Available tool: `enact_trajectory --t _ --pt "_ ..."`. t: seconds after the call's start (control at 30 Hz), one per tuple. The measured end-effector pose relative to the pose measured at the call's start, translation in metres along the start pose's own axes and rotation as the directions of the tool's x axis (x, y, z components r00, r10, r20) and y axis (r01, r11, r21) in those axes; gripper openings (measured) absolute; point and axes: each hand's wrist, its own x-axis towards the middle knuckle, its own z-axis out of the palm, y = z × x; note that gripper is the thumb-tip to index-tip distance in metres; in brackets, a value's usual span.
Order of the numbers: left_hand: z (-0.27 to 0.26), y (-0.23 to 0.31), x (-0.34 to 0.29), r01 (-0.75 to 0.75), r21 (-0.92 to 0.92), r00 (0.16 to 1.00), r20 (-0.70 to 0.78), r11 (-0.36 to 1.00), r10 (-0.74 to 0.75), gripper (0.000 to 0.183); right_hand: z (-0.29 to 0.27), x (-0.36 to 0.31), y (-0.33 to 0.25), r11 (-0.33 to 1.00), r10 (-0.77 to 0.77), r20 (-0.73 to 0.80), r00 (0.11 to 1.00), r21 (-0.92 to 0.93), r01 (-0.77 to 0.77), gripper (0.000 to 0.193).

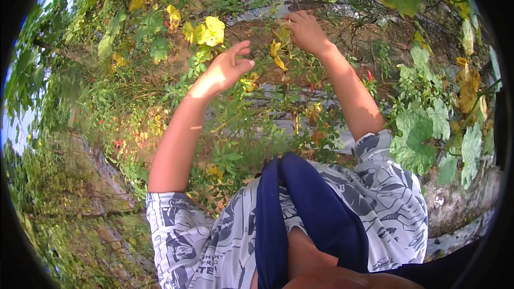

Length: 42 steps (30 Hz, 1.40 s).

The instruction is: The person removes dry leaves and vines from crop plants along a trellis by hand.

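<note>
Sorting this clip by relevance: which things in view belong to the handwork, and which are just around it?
Likely in the work:
right hand, curled, grip unclear
drooping yellow leaf, just below it in the picture
left hand, open

Just around:
red fruit
large green leaf

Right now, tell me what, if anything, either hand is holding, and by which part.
The left hand is open and holds nothing. The right hand is near drooping yellow leaves; whether it pinches anything cannot be told.
</note>
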Motion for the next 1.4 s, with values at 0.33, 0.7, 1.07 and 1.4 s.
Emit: enact_trajectory --t 0.33,0.7,1.07,1.4 --pt "0.042 0.000 0.035 -0.421 0.494 0.891 0.069 0.761 0.448 0.056 -0.013 -0.064 -0.007 0.935 0.319 -0.321 0.892 0.259 -0.241 0.030" --pt "0.069 0.025 0.056 0.082 0.093 0.845 0.521 0.992 -0.119 0.034 -0.032 -0.122 -0.018 0.742 0.619 -0.013 0.785 0.339 -0.579 0.024" --pt "0.054 0.035 0.043 0.094 0.070 0.757 0.642 0.993 -0.117 0.039 -0.028 -0.171 -0.009 0.863 0.335 0.032 0.942 0.391 -0.321 0.032" --pt "0.067 0.028 0.025 -0.103 0.165 0.915 0.403 0.981 0.029 0.026 -0.019 -0.165 -0.016 0.885 0.364 0.049 0.930 0.294 -0.362 0.013"
